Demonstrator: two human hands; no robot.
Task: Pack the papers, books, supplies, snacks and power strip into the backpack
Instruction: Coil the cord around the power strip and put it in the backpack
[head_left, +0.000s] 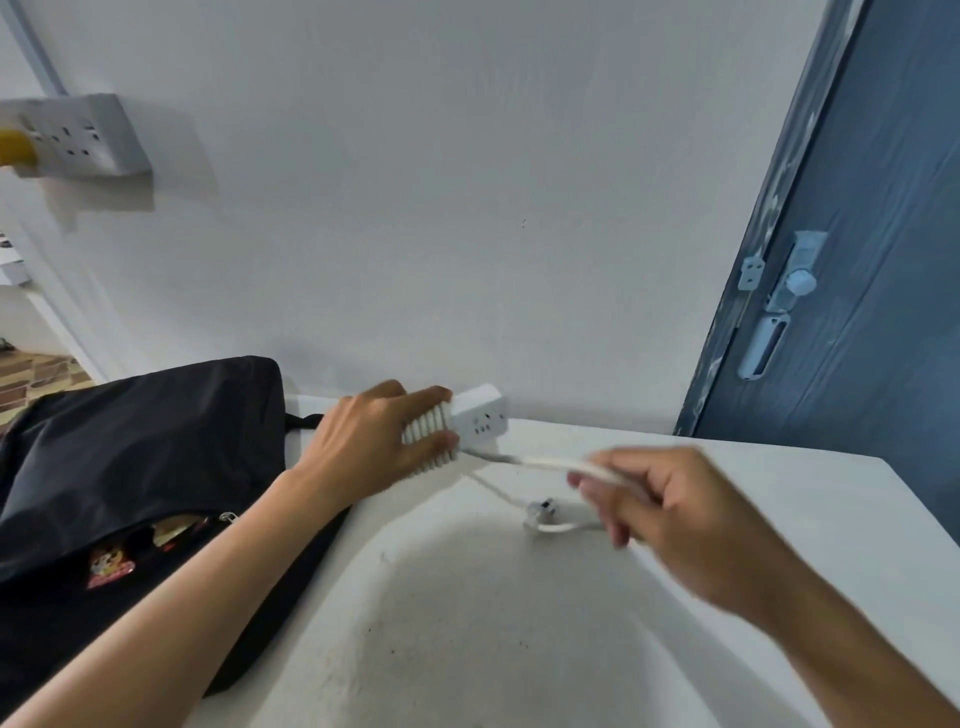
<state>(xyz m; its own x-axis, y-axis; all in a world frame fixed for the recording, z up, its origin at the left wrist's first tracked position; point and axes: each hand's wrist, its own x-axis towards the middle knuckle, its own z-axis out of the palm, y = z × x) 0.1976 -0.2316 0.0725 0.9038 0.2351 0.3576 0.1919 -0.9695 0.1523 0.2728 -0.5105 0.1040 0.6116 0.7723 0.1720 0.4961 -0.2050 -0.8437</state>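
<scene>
The white desk (779, 499) is hemmed in at the back by the wall (467, 208) and at the right by the blue door (857, 260). The black backpack (130, 457) fills its left side, zipper gap facing up. Between the backpack and the right edge lies open surface, crossed only by the loose cord (498, 493) and plug (540, 509) near the wall. A wall socket (88, 135) juts out high on the left.

wall socket (78, 136), blue door (852, 249), white table (779, 499)
</scene>
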